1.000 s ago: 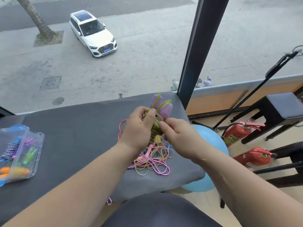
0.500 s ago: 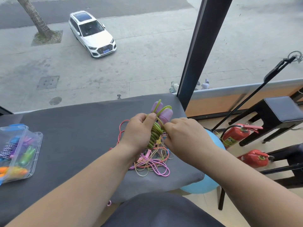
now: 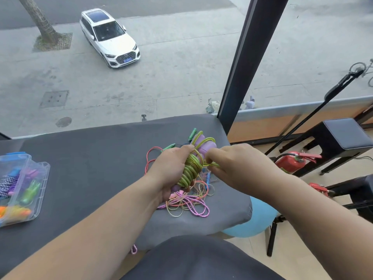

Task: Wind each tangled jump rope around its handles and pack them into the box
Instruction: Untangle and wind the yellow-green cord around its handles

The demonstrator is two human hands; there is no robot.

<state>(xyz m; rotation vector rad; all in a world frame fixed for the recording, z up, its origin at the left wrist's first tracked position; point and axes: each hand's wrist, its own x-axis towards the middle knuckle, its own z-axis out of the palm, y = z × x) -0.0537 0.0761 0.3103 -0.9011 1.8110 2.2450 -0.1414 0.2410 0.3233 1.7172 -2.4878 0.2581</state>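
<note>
Head view: we grip the purple handles (image 3: 207, 147) w/ the L hand (image 3: 171, 168), fingers curled round them; the green rope (image 3: 190, 170) is coiled on them. R hand (image 3: 236, 166) pinches a loose loop just right of the coil. Bundle sits over the tangle (image 3: 189, 205) at the table's (image 3: 90, 168) right end. Box (image 3: 40, 178), far left, holds wound ropes.

Upper-floor room by window (image 3: 248, 67): street (image 3: 181, 77) w/ car (image 3: 110, 37) below; stool (image 3: 343, 136), fire extinguisher (image 3: 292, 161) inside.
</note>
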